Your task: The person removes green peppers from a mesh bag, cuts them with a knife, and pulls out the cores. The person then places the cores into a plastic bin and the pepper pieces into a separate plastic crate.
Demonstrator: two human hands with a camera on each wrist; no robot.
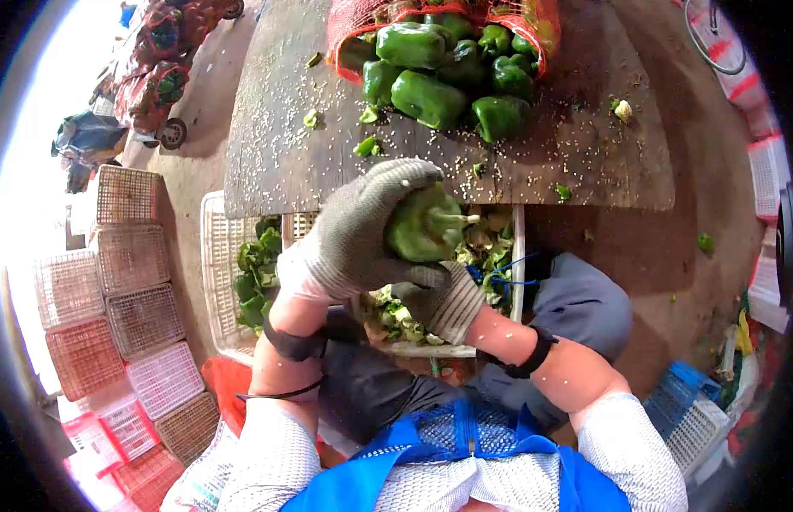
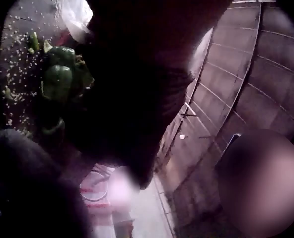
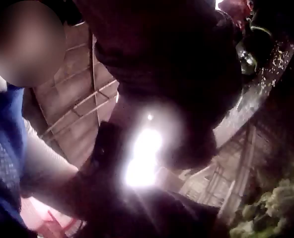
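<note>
In the head view my gloved left hand (image 1: 354, 226) grips a green bell pepper (image 1: 426, 226), fingers over its top and thumb beneath, above the crate. The pepper's pale stem points to the right. Just below it is my gloved right hand (image 1: 447, 300), which meets the left thumb; I cannot tell whether it holds anything. Beyond the hands, several green peppers (image 1: 430, 98) spill from a red mesh bag (image 1: 546, 30) onto a wooden board (image 1: 285, 171). Both wrist views are mostly dark, with peppers (image 2: 57, 82) on the board at the left wrist view's edge.
Under the board's near edge stands a pale crate (image 1: 520, 290) with green scraps (image 1: 396, 317). Another crate (image 1: 215, 282) to its left holds green pieces (image 1: 258, 269). Stacked crates (image 1: 145, 320) line the left side. Seeds and scraps (image 1: 366, 147) dot the board.
</note>
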